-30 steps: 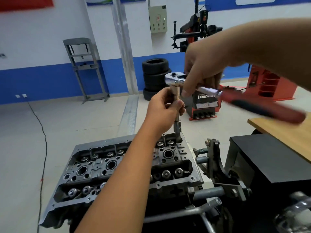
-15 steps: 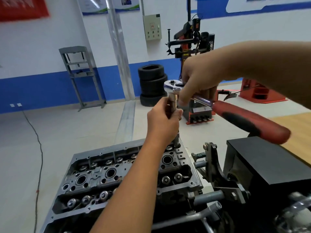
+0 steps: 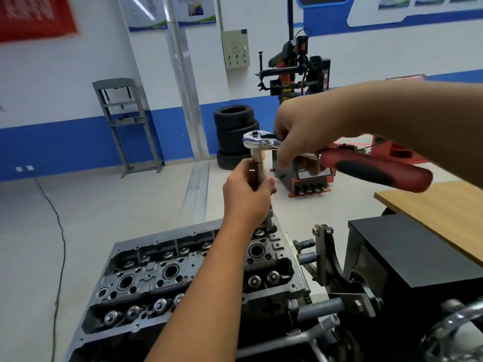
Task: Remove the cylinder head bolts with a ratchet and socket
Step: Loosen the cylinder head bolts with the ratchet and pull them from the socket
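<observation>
Left forearm reaching up from bottom centre, left hand (image 3: pixel 248 194) fingers curled round the upright extension (image 3: pixel 258 163), right arm entering from the right, right hand (image 3: pixel 303 134) above, fingers wrapped over the ratchet (image 3: pixel 339 163) near its head

Legible text: one word only.
"power", white letters running vertically on the black upright panel of the tyre changer (image 3: pixel 325 74), just right of its red-and-black mounting arm. Red banner (image 3: pixel 34 14) and wall posters (image 3: pixel 196 9), left of the tyre changer: printing too blurred to read.
</observation>
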The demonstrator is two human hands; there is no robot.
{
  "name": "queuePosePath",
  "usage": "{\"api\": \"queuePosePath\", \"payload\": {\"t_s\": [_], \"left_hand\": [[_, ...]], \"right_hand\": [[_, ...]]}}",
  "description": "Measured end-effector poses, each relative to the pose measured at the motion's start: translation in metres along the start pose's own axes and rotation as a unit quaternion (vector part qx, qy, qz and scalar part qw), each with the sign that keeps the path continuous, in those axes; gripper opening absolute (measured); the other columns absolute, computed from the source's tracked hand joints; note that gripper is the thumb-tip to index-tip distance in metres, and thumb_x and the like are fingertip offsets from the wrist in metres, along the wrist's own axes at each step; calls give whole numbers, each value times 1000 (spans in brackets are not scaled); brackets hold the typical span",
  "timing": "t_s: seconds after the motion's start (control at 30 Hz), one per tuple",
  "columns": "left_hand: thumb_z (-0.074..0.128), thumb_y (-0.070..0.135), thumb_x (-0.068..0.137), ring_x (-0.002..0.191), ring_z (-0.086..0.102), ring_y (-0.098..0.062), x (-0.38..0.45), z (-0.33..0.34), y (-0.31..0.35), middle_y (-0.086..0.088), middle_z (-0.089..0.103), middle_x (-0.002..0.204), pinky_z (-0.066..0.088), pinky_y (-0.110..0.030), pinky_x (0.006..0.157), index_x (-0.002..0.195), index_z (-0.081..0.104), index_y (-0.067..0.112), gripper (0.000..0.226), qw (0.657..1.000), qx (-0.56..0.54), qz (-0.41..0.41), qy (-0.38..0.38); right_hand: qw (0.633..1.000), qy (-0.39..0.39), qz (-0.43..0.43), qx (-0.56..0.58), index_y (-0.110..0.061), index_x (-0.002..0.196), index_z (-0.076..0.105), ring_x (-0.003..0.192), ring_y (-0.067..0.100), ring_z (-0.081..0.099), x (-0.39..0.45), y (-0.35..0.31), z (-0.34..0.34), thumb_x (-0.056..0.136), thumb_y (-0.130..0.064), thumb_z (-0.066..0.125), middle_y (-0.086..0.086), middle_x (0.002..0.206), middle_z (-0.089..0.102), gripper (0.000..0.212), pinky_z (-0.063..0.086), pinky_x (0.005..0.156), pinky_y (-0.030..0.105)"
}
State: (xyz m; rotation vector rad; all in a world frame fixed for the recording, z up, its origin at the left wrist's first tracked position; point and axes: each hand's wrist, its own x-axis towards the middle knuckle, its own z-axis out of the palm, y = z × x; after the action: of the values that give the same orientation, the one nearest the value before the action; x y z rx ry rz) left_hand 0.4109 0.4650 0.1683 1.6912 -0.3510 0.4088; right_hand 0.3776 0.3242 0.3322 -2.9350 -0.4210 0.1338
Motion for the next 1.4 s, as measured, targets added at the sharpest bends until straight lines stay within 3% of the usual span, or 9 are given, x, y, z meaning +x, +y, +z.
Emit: {"api": "queuePosePath", "payload": {"t_s": [0.17,0.27,0.37,0.53,0.7,0.93,1.17,1.3,1.4], "left_hand": [[65,3,100,82,76,-13,4,-17,3,1,73,85,61,-36,81,97,62,24,21,995,2,-22,-95],[66,2,99,81,76,-12,4,-19,4,0,74,84,60,-36,79,95,62,22,21,995,27,-24,-96],[71,5,97,78,77,-11,4,-13,2,1,76,87,61,-31,73,93,64,24,20,998,40,-24,-35],[70,11,99,89,76,-21,4,-2,2,0,75,92,63,-35,78,93,62,32,23,997,65,-8,-30],[59,4,103,91,77,-14,4,-6,9,0,79,90,60,-35,87,94,60,24,22,992,22,-18,-122],[65,8,100,78,75,-17,3,11,6,1,74,81,63,-49,84,90,58,22,19,999,51,-2,-18],[54,7,107,79,73,-19,5,-6,5,5,72,80,60,-46,85,99,59,26,20,995,-5,12,-94],[68,5,98,72,75,-19,4,3,1,3,72,79,63,-49,79,90,60,29,26,999,24,29,-8],[65,3,93,64,68,-6,6,9,-3,11,71,73,56,-32,63,86,61,32,29,996,48,55,49]], "right_hand": [[977,111,-56,-176,-33,79,56,71,12,59,3,4,0,95,-29,73,-10,74,61,24,37,60,26],[964,166,-58,-202,-26,103,68,84,22,61,3,7,7,102,-31,63,-7,83,59,7,46,64,32],[938,237,-46,-248,-18,95,65,76,27,61,8,1,20,97,-32,65,1,79,58,14,42,54,31],[990,120,-34,-65,-17,89,61,64,21,73,-1,9,6,91,-34,77,4,69,72,24,57,57,37],[969,181,-57,-160,-28,97,59,86,23,63,4,14,9,93,-21,75,-4,91,63,17,54,73,40],[948,219,-44,-228,-19,100,57,83,28,66,15,8,24,84,-45,78,0,88,63,36,48,54,35],[949,222,-117,-192,-31,125,62,88,25,61,20,14,26,94,-14,70,-9,85,55,36,40,64,33],[939,285,-75,-178,-16,104,54,63,16,44,21,-6,40,89,-4,58,0,78,47,20,25,49,30],[921,368,4,-131,-21,96,46,64,20,45,18,-14,61,90,-31,56,-1,74,47,15,24,52,31]]}}
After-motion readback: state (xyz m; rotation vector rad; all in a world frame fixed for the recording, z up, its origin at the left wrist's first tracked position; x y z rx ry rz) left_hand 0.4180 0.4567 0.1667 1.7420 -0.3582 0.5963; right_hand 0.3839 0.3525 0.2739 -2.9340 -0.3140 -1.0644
